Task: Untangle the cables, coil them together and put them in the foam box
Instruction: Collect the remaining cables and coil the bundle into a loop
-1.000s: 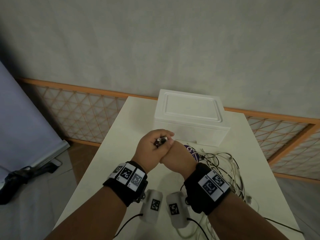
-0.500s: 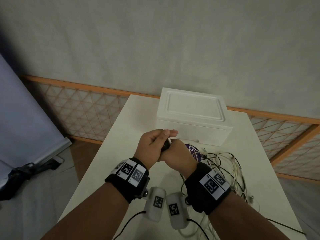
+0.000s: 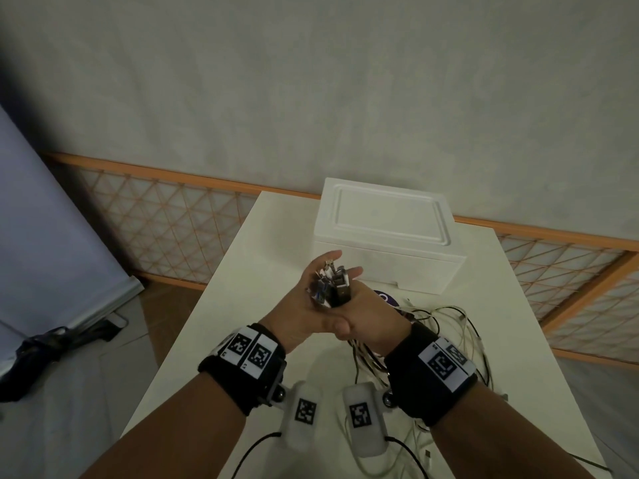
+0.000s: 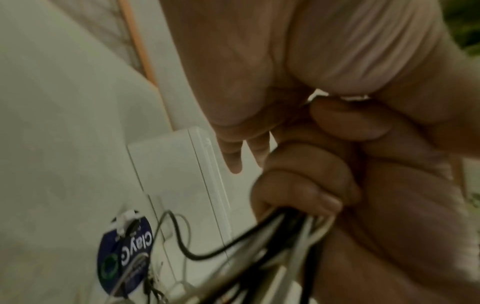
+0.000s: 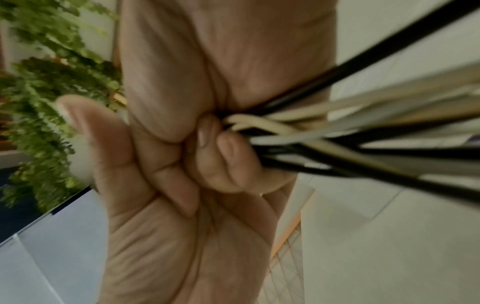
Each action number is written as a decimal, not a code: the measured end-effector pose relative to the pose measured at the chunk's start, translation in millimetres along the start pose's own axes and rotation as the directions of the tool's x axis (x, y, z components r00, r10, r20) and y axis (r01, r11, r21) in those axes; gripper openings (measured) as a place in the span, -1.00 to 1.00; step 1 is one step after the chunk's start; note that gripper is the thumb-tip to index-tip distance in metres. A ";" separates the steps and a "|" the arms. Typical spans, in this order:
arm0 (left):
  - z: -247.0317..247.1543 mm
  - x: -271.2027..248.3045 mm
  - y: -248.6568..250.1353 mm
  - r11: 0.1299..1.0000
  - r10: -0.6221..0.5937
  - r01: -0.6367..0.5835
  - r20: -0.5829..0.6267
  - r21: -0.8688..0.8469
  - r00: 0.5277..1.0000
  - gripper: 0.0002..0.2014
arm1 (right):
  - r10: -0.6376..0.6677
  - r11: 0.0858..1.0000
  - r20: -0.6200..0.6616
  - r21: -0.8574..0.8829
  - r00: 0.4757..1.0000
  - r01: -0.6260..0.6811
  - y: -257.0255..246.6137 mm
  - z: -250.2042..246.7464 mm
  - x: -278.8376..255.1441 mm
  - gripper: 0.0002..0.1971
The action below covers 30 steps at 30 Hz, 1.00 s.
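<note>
Head view alone shows plug ends (image 3: 332, 283) above right grip (image 3: 371, 319) clenching cables (image 5: 337, 133); left hand (image 3: 304, 305) spread.

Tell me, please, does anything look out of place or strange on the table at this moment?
Two things stand out. The foam box is still closed by its lid, although the cables must go inside. Most of the cables lie in a loose tangle on the table, while the right hand grips only the plug ends.
</note>
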State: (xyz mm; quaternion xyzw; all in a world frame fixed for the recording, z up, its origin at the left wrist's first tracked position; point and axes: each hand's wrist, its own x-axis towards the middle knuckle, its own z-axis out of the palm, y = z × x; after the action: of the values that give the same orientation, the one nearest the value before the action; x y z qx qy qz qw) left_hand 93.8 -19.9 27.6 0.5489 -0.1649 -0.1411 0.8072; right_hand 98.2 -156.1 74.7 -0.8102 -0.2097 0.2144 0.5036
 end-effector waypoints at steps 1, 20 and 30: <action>2.8 0.4 0.7 1.000 0.011 -0.011 -0.024 -0.024 1.000 0.13 | 0.006 0.999 0.029 0.031 1.000 -0.007 2.6 1.2 -1.1 -0.87; 18.6 9.8 30.6 0.994 0.015 -0.065 -0.481 -0.088 0.877 -0.73 | -0.144 0.888 -0.161 -0.457 0.976 0.055 27.6 8.8 -5.3 -0.72; 15.5 3.2 8.4 -0.403 -0.091 -0.124 0.095 0.907 0.991 -0.08 | 0.119 0.801 -0.088 -0.580 0.989 -0.148 31.2 5.9 2.9 -0.66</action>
State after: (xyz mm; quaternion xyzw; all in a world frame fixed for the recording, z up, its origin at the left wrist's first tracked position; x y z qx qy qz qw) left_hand 90.5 -31.2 41.1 0.9622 -0.2678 0.0386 -0.0304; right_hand 101.2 -162.9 43.6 -0.9432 -0.1961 0.1552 0.2189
